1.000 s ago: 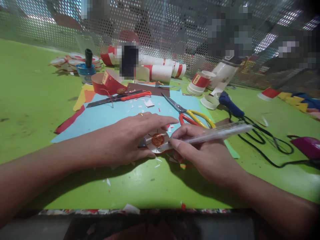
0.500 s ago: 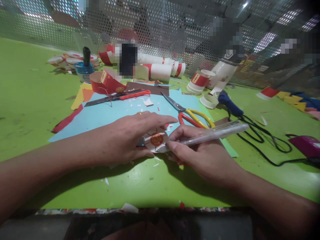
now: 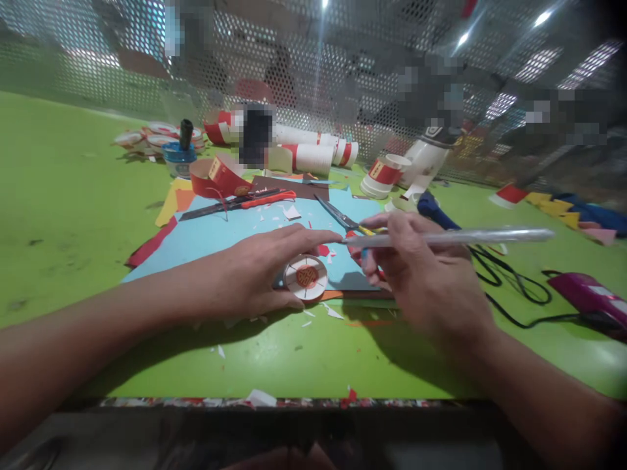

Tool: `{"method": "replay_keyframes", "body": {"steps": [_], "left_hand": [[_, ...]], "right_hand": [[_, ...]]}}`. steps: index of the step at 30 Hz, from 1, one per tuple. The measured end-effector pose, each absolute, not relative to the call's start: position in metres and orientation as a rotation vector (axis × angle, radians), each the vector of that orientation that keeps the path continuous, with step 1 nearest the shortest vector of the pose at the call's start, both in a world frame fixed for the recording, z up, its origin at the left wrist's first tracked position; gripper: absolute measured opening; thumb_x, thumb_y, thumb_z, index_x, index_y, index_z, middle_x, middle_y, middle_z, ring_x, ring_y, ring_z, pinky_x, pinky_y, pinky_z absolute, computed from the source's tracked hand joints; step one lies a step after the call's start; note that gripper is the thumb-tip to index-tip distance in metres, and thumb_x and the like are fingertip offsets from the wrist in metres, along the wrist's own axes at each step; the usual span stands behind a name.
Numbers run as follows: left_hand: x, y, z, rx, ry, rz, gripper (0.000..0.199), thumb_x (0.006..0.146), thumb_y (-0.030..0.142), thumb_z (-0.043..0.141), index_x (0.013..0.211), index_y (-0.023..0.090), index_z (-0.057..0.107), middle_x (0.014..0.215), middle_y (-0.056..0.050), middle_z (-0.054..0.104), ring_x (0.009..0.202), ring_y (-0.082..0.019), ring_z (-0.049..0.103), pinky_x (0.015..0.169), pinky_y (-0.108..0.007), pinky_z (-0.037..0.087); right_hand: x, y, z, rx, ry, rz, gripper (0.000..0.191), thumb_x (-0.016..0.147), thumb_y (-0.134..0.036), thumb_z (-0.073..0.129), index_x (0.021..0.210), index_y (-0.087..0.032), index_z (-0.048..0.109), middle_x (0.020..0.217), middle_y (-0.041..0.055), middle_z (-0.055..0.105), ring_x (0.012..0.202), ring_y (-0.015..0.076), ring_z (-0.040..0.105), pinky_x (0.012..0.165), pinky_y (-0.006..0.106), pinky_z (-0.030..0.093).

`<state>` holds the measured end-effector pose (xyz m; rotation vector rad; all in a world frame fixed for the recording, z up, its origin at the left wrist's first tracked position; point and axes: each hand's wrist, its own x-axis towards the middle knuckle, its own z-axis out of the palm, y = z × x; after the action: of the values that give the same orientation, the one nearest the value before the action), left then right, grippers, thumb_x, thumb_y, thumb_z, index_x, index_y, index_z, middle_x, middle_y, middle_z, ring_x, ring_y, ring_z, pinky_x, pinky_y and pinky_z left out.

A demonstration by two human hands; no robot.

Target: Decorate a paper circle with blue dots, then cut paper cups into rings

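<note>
A round white disc (image 3: 306, 277) with a red patterned centre and dark lines out to its rim stands tilted at the near edge of the light blue paper (image 3: 235, 238). My left hand (image 3: 255, 264) holds its left side, the thumb below and the index finger stretched out above it. Raised to the right of the disc, my right hand (image 3: 426, 274) grips a clear pen (image 3: 490, 236), whose tip is close to my left index fingertip. Behind the right hand lie scissors (image 3: 337, 212) with red and yellow handles, partly hidden.
Red-handled scissors (image 3: 267, 199), a red paper ring (image 3: 220, 176) and a blue jar (image 3: 179, 156) are farther back. Paper cups (image 3: 313, 158) lie behind them. On the right are a blue-handled tool (image 3: 434, 210), its black cord and a magenta box (image 3: 588, 297). Paper scraps are scattered about.
My right hand has lifted away from the disc, up and to the right, with the pen now nearly level. The disc shows uncovered on its right side. The view has shifted slightly.
</note>
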<state>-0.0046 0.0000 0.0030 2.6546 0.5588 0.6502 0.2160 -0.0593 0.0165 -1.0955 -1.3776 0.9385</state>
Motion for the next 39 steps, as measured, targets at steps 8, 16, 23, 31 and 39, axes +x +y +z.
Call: {"method": "replay_keyframes", "body": {"steps": [8,16,23,31,39], "left_hand": [[-0.003,-0.004,0.008,2.477,0.766,0.770,0.081,0.080,0.024,0.069,0.150,0.024,0.027,0.115,-0.006,0.063,0.103,-0.020,0.062,0.092,-0.035,0.050],[-0.004,0.002,0.005,2.538,0.651,0.936,0.079,0.082,0.022,0.067,0.149,0.027,0.027,0.120,-0.008,0.058,0.111,-0.022,0.058,0.098,-0.042,0.049],[-0.004,0.008,0.006,2.553,0.522,1.073,0.075,0.084,0.018,0.064,0.149,0.025,0.028,0.141,-0.014,0.050,0.123,-0.025,0.055,0.102,-0.042,0.049],[-0.008,0.015,0.007,2.524,0.545,1.150,0.082,0.080,0.015,0.066,0.150,0.026,0.026,0.127,-0.012,0.057,0.118,-0.025,0.058,0.104,-0.046,0.048],[-0.008,0.011,0.008,2.519,0.554,1.132,0.078,0.083,0.018,0.066,0.150,0.026,0.026,0.127,-0.013,0.056,0.119,-0.026,0.057,0.105,-0.050,0.046]], "right_hand": [[0.217,-0.047,0.017,-1.000,-1.408,0.688,0.026,0.096,-0.046,0.053,0.096,-0.024,0.065,0.071,-0.0019,0.067,0.065,0.0131,0.065,0.071,0.031,0.055],[0.211,-0.022,0.006,-1.119,-1.573,0.661,0.039,0.090,-0.054,0.055,0.097,-0.017,0.063,0.051,-0.0028,0.062,0.045,0.0143,0.060,0.048,0.027,0.049],[0.188,-0.004,0.022,-1.045,-1.723,0.599,0.024,0.076,-0.041,0.072,0.077,-0.018,0.066,0.072,0.0003,0.067,0.069,0.0158,0.063,0.069,0.029,0.050],[0.190,-0.004,0.015,-0.962,-1.704,0.755,0.018,0.080,-0.035,0.067,0.086,-0.019,0.062,0.070,-0.0010,0.067,0.064,0.0156,0.064,0.059,0.028,0.051],[0.198,-0.012,0.013,-0.906,-1.627,0.909,0.026,0.079,-0.039,0.072,0.092,-0.020,0.061,0.061,-0.0038,0.064,0.054,0.0137,0.063,0.051,0.026,0.050]]}}
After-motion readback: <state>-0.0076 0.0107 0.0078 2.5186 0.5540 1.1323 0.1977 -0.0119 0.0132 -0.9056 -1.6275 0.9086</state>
